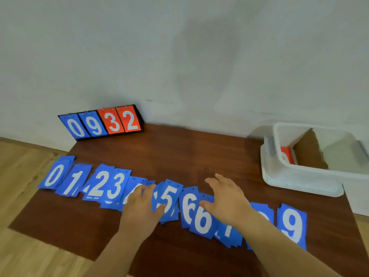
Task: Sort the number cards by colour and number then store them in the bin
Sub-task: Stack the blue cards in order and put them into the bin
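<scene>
Blue number cards lie in a row of small piles across the brown table (179,152), from the 0 pile (55,174) on the left to the 9 pile (293,224) on the right. My left hand (139,208) rests on the 4 pile, its thumb lying on the 5 pile (169,198). My right hand (225,196) hovers flat with spread fingers over the 6 pile (196,212) and the 7 pile (229,234). The white bin (311,174) stands at the right, with red cards (287,155) inside beside a cardboard divider (307,150).
A flip scoreboard (103,122) showing 0 9 3 2 leans against the wall at the table's far left. The wall runs close behind the table. Wooden floor (24,172) shows to the left.
</scene>
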A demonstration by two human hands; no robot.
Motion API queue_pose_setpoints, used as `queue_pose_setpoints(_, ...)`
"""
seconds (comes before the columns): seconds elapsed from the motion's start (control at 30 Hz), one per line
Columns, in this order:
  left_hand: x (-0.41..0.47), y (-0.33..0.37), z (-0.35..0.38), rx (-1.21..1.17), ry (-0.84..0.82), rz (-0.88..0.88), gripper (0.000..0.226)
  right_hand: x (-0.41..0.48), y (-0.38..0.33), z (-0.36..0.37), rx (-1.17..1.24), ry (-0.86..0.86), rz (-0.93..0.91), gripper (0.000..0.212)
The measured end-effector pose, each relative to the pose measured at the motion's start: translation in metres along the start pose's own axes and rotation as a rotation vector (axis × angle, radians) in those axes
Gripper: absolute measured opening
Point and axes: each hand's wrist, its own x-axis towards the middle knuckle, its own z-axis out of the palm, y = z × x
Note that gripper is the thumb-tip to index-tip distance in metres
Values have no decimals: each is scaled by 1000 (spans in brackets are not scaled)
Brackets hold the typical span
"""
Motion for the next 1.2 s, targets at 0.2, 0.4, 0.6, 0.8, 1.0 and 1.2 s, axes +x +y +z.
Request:
queue_pose_setpoints(0.2,39,-146,-31,2,-37,5,72,57,-129,47,25,-84,28,81)
queue_pose_setpoints(0.4,61,-248,-74,46,-36,-67,73,90,-219,72,0,-141,12,83)
queue_pose_setpoints(0.6,61,-291,-79,91,-75,-147,76,113,-251,91,-95,-156,-13,84)
queue_pose_setpoints(0.8,54,-328,-85,94,-97,-218,76,134,-281,110,-101,-171,-43,87)
queue_pose_setpoints(1.0,104,-385,-96,-11,-94,-263,74,171,-333,128,-97,-170,-13,85)
queue_pose_setpoints(1.2,164,-458,-112,-134,-139,-225,68,233,-416,158,-46,-204,18,87)
